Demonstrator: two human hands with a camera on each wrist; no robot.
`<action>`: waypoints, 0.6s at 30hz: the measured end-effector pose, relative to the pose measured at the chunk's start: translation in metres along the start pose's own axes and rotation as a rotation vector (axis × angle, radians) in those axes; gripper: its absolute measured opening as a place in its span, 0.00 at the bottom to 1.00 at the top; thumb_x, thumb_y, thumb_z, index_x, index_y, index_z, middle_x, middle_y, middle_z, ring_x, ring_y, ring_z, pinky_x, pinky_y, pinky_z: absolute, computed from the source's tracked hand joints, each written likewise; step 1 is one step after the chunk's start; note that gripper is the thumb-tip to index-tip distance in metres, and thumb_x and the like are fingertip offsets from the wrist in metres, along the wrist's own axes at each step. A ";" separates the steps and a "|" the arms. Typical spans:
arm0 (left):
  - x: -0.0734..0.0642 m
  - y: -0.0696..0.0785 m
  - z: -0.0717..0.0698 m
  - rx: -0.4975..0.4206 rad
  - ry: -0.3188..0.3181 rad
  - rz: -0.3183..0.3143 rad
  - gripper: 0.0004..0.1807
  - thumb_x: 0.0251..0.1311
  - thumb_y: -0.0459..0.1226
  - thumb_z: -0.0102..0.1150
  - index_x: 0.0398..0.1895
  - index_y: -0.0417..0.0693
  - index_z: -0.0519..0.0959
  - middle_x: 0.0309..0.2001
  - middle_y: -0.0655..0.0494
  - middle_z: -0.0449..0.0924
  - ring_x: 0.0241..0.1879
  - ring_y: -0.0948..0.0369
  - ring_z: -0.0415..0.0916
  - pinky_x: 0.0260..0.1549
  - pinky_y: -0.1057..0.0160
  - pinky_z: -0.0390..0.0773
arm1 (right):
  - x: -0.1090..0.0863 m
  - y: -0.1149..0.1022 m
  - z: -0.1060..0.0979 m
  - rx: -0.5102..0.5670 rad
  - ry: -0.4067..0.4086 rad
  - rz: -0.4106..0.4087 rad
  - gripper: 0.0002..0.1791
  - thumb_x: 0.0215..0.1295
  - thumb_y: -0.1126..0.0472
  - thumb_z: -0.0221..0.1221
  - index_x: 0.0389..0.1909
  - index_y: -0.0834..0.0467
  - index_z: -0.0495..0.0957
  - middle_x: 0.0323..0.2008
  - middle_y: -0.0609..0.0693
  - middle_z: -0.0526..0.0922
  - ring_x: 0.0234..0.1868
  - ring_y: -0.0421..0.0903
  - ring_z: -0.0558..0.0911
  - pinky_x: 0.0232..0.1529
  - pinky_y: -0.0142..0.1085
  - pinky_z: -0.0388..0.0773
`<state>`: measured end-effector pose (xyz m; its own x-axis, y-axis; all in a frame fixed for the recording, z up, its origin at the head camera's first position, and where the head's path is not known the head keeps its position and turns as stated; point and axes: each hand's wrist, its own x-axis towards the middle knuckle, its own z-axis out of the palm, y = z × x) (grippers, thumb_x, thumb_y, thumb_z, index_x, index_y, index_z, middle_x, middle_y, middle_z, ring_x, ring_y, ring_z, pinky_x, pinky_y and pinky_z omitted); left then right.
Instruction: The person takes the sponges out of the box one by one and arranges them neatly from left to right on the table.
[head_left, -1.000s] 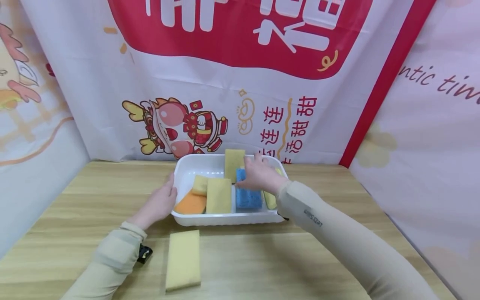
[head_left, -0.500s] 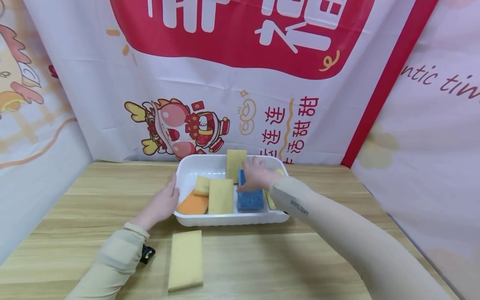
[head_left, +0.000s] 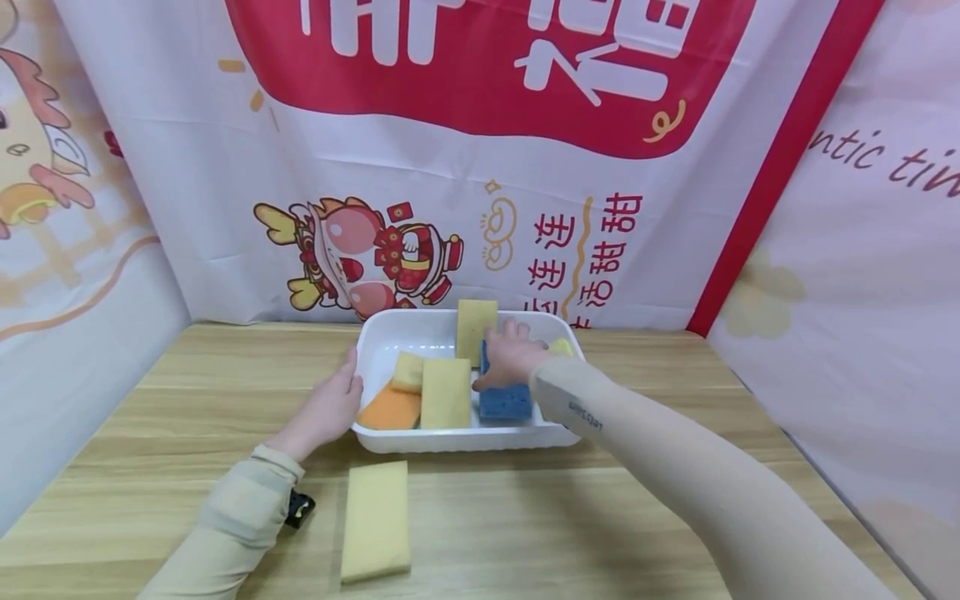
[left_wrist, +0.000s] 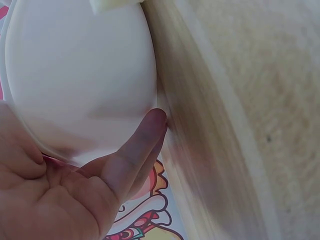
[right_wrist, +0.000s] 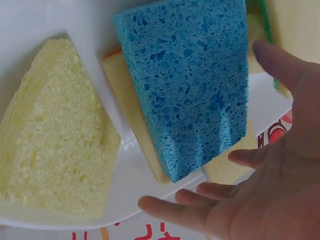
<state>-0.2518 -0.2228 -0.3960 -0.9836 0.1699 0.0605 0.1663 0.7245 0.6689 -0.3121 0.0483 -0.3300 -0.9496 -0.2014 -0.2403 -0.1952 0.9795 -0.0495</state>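
A white plastic tub [head_left: 465, 439] holds several sponges. Over the blue sponge [head_left: 506, 406] is my right hand [head_left: 513, 358], fingers and thumb spread. In the right wrist view, the hand [right_wrist: 250, 195] lies beside the blue sponge [right_wrist: 190, 80] with nothing pinched. A pale yellow sponge [right_wrist: 55, 135] lies near it, and a beige sponge [right_wrist: 132, 110] shows partly under the blue one. My left hand [head_left: 322, 408] rests against the tub's left end. In the left wrist view, that hand's fingers [left_wrist: 135, 150] lie straight along the outer wall [left_wrist: 85, 85].
In the tub's left part sit an orange sponge [head_left: 392, 408], a small yellow sponge [head_left: 407, 372] and a yellow block sponge [head_left: 446, 393]. Another yellow sponge [head_left: 471, 325] leans on the back rim. One sponge [head_left: 377, 525] lies on the wooden table [head_left: 600, 533] in front.
My right hand and forearm have shifted a little left and nearer over the blue sponge. My left hand stays at the tub's end. The head view has turned slightly left.
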 end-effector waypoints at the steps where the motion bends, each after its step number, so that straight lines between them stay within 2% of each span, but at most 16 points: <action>1: 0.000 0.000 0.000 -0.001 0.003 0.002 0.32 0.78 0.38 0.28 0.76 0.32 0.35 0.74 0.33 0.42 0.71 0.39 0.47 0.67 0.41 0.50 | 0.001 0.000 0.001 0.004 -0.006 0.006 0.56 0.52 0.36 0.69 0.76 0.54 0.55 0.67 0.62 0.58 0.65 0.60 0.60 0.57 0.64 0.68; 4: 0.000 0.000 0.001 -0.003 -0.002 -0.002 0.32 0.78 0.38 0.28 0.76 0.33 0.35 0.75 0.33 0.42 0.71 0.39 0.47 0.67 0.41 0.50 | 0.006 0.002 0.004 0.013 -0.030 0.007 0.58 0.49 0.35 0.71 0.76 0.54 0.54 0.66 0.62 0.58 0.64 0.58 0.61 0.58 0.60 0.69; 10: 0.002 0.001 0.001 -0.003 -0.010 -0.011 0.32 0.78 0.39 0.28 0.76 0.33 0.34 0.75 0.33 0.42 0.71 0.39 0.47 0.67 0.42 0.50 | 0.012 0.007 0.012 -0.021 -0.078 -0.032 0.63 0.48 0.34 0.71 0.77 0.57 0.48 0.69 0.66 0.56 0.66 0.62 0.59 0.62 0.58 0.65; 18: 0.002 0.000 0.002 -0.006 -0.003 -0.007 0.32 0.78 0.38 0.28 0.76 0.33 0.34 0.74 0.32 0.43 0.71 0.38 0.47 0.67 0.41 0.50 | 0.011 0.008 0.014 -0.050 -0.054 -0.083 0.63 0.49 0.34 0.70 0.76 0.61 0.48 0.67 0.70 0.57 0.65 0.66 0.59 0.62 0.57 0.65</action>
<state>-0.2535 -0.2213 -0.3972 -0.9845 0.1670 0.0536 0.1592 0.7218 0.6736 -0.3207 0.0536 -0.3470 -0.9153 -0.2802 -0.2894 -0.2859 0.9580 -0.0233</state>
